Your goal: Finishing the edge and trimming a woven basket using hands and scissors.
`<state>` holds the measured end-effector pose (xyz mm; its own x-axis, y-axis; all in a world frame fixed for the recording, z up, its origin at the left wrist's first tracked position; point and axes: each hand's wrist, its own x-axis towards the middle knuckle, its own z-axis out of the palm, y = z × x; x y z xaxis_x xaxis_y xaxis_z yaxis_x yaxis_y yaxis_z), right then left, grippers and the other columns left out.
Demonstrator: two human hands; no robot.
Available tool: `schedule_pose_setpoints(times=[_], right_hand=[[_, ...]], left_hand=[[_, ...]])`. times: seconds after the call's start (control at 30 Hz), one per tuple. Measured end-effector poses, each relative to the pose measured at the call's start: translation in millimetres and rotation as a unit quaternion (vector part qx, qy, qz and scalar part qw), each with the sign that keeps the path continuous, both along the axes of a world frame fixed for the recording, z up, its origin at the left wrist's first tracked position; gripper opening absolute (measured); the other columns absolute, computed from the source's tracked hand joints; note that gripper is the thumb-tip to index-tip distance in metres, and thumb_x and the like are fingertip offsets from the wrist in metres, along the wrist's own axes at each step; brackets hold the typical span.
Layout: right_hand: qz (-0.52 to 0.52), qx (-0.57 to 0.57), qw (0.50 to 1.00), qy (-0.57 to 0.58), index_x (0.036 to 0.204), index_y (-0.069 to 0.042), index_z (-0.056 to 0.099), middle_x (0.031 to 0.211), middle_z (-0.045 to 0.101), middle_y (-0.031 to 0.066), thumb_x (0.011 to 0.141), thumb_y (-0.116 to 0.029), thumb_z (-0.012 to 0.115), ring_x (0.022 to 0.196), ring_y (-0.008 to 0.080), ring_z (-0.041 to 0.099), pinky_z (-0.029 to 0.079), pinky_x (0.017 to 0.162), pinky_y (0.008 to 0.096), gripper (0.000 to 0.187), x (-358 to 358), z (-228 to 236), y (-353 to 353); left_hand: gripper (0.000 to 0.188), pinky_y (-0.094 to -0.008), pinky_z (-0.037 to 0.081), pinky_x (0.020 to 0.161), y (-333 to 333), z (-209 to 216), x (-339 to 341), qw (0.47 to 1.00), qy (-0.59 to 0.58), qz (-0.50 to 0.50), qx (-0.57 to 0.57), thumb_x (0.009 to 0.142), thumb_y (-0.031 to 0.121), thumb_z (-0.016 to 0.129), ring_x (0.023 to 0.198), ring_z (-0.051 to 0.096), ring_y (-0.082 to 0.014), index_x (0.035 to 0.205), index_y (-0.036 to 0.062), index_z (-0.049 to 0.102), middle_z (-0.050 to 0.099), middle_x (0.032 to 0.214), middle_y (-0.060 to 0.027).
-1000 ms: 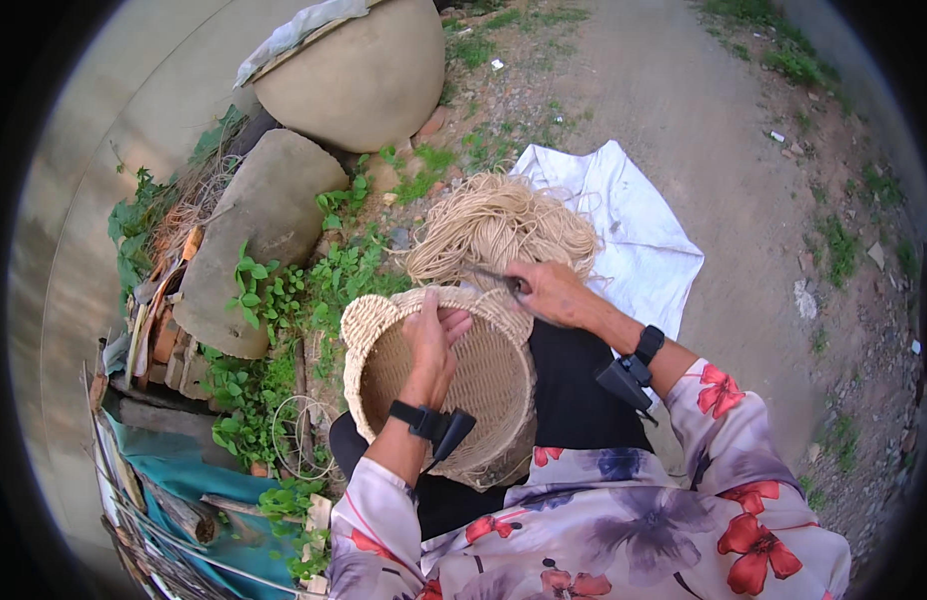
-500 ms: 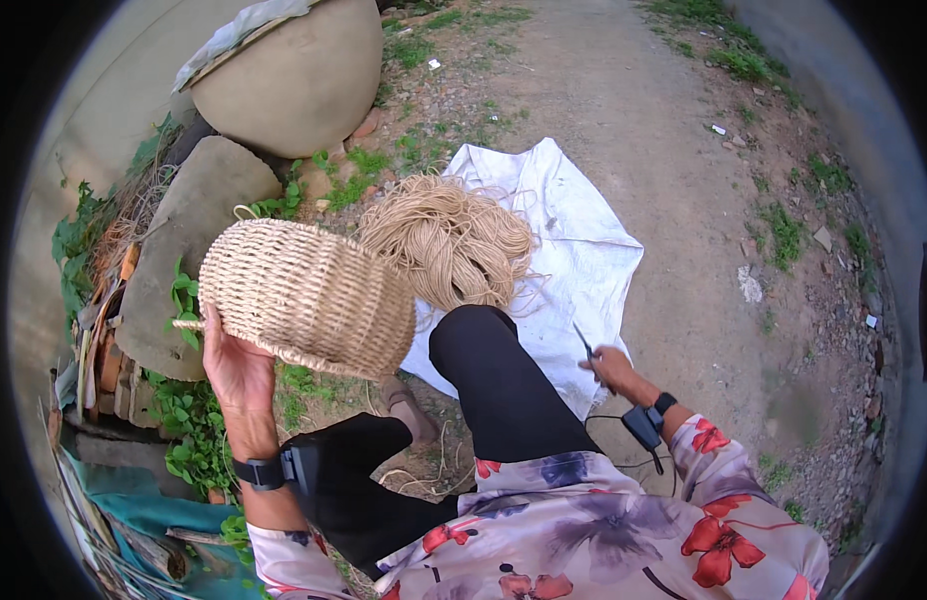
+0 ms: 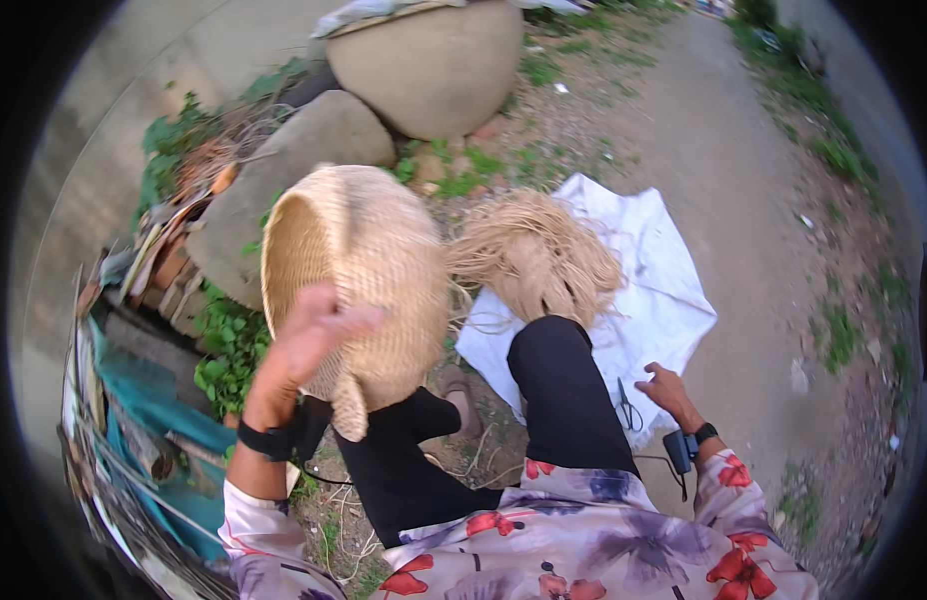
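Holding the woven basket (image 3: 359, 280) up off the ground, your left hand (image 3: 309, 335) grips it at the near rim, fingers (image 3: 359, 318) stretched across the outer weave and the thumb side hidden behind the rim, so you cannot tell how tightly they close. The basket tilts on its side, its open mouth turned to the left of your fingers, its rounded body bulging to their right. A loose woven tail (image 3: 349, 405) hangs just below your wrist.

Your right hand (image 3: 667, 388) hovers low over the white sheet (image 3: 664, 300), fingers loosely curled and holding nothing that shows. The scissors (image 3: 627, 405) lie on the sheet just left of those fingertips, close but apart. Beyond your fingers, the bundle of pale fibre (image 3: 534, 255) rests on the sheet's far part, next to the basket's right side. Your black-trousered knee (image 3: 559, 375) rises between both hands.
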<state>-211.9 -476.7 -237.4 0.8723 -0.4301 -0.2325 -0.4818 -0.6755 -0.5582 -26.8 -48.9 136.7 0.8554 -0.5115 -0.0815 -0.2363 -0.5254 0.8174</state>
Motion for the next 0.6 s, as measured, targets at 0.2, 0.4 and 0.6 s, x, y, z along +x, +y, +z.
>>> schedule_pose_setpoints(times=[0.2,0.4,0.6], right_hand=[[0.002,0.248,0.943,-0.224,0.103,-0.002,0.062,0.071,0.062,0.0047,0.087,-0.029,0.063,0.063,0.0107,0.058,0.046,0.054,0.0285,0.031,74,147,59],[0.121,0.269,0.902,-0.315,0.121,-0.002,0.055,0.102,0.063,0.0130,0.088,-0.035,0.062,0.098,0.0190,0.060,0.047,0.084,0.0321,0.048,100,255,135],[0.223,0.198,0.916,-0.270,0.140,-0.005,0.038,0.134,0.047,0.0222,0.078,-0.036,0.069,0.120,0.0282,0.050,0.038,0.101,0.0347,0.075,102,280,161]], left_hand=[[0.032,-0.0469,0.052,0.062,-7,-38,-85,0.916,-0.211,-0.240,0.241,0.075,0.023,0.068,0.066,0.064,-0.0424,0.080,-0.0079,0.061,0.060,0.066,-0.0268],[0.030,-0.0488,0.049,0.056,-7,-80,-133,0.878,-0.253,-0.306,0.266,0.078,0.025,0.067,0.059,0.062,-0.0392,0.091,-0.0006,0.056,0.059,0.059,-0.0202],[0.034,-0.0454,0.050,0.068,18,-77,-157,0.898,-0.260,-0.282,0.217,0.078,0.017,0.068,0.075,0.063,-0.0354,0.105,0.0008,0.054,0.065,0.081,-0.0158]])
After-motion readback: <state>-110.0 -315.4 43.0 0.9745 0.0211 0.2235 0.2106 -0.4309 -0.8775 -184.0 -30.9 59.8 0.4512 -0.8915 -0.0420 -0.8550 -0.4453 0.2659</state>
